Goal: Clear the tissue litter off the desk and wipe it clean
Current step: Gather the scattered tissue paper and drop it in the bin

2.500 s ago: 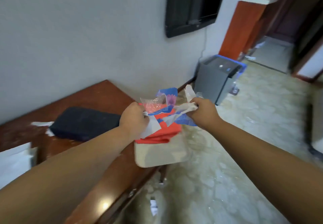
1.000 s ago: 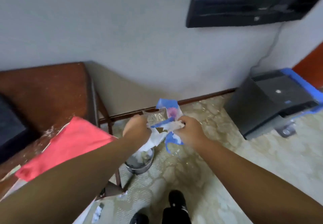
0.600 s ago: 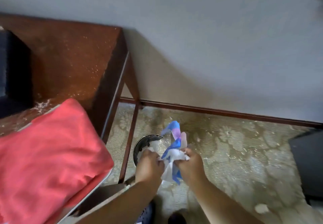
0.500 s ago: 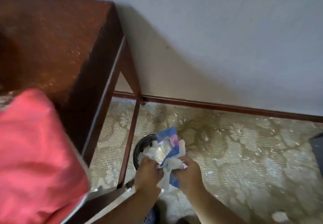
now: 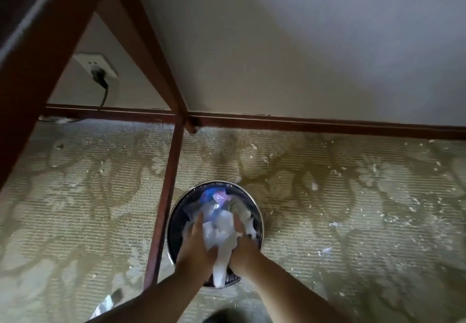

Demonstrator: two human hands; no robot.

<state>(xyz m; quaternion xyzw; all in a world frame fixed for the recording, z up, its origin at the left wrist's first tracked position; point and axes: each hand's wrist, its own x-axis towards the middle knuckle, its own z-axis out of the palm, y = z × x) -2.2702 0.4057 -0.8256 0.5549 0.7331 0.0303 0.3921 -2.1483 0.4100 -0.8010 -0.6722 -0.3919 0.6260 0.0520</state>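
Low over the carpet, both my hands reach into a round metal waste bin (image 5: 172,224) that stands beside the desk's front leg. My left hand (image 5: 195,244) and right hand (image 5: 244,243) press a wad of white tissue litter (image 5: 220,232) between them, fingers stretched down along its sides. A strip of tissue hangs back between my wrists over the near rim. Deeper in the bin lies a blue and pink plastic wrapper (image 5: 213,195). The desk top is out of view.
The brown desk leg (image 5: 165,204) and slanted frame (image 5: 141,45) stand left of the bin. A wall socket with a black plug (image 5: 97,69) sits under the desk. Small white scraps (image 5: 312,186) dot the patterned carpet to the right. A skirting board (image 5: 302,123) runs along the wall.
I have bent down and lowered both hands with the litter into the bin. The desk top and red cloth have left the view. My fingers have loosened from a grip to a press.
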